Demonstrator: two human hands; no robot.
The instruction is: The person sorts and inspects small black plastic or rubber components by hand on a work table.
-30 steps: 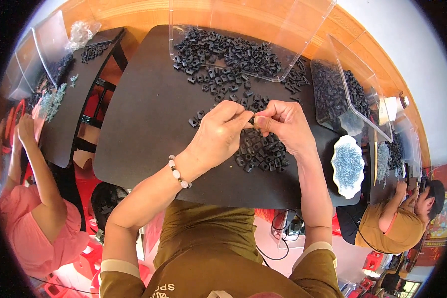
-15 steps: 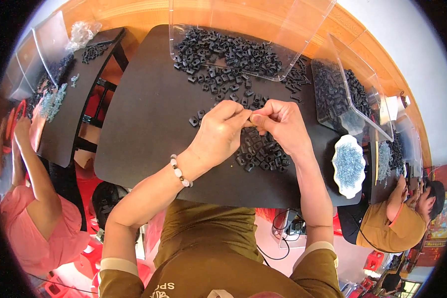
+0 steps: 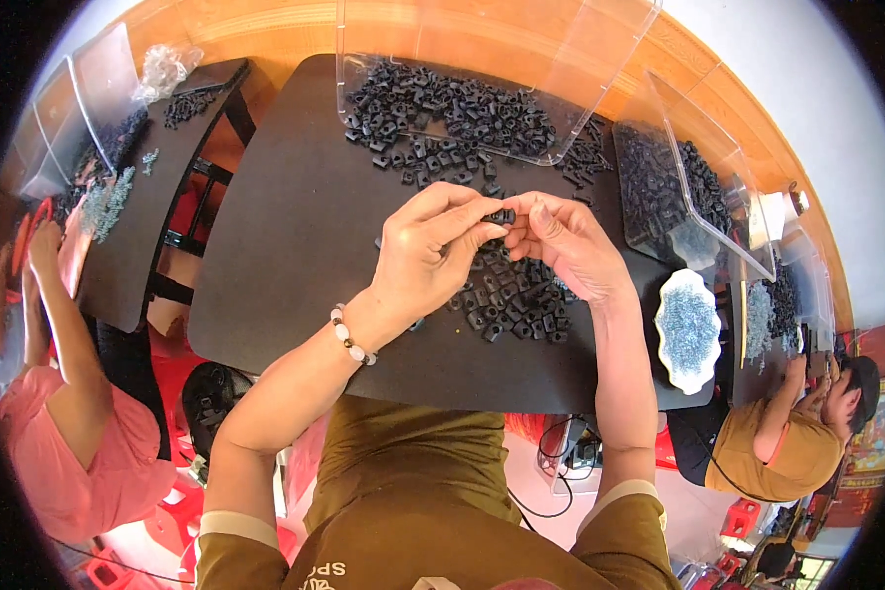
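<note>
Above the middle of the table, my left hand point(image 3: 431, 241) pinches a small black plastic cord lock point(image 3: 502, 216) between thumb and fingertips. My right hand point(image 3: 568, 241) is close against its right end, thumb lifted away from the fingers; its lower fingers are curled and partly hidden. Beneath both hands lies a pile of loose black cord lock bodies point(image 3: 516, 300), with a few bluish bits at its right edge. A larger heap of black pieces point(image 3: 442, 108) spills from a tipped clear plastic bin point(image 3: 560, 147) at the back.
A scalloped white dish point(image 3: 713, 329) of tiny bluish-grey pieces, seemingly springs, sits at the table's right edge. Behind it stands a clear bin point(image 3: 693, 211) of black parts. Thin black pins point(image 3: 588, 162) lie at the back right. Other people work at tables on the left and right.
My hands have parted slightly, and the black cord lock now shows at my left fingertips. My right thumb has come out of its pinch, and the right hand has turned more open.
</note>
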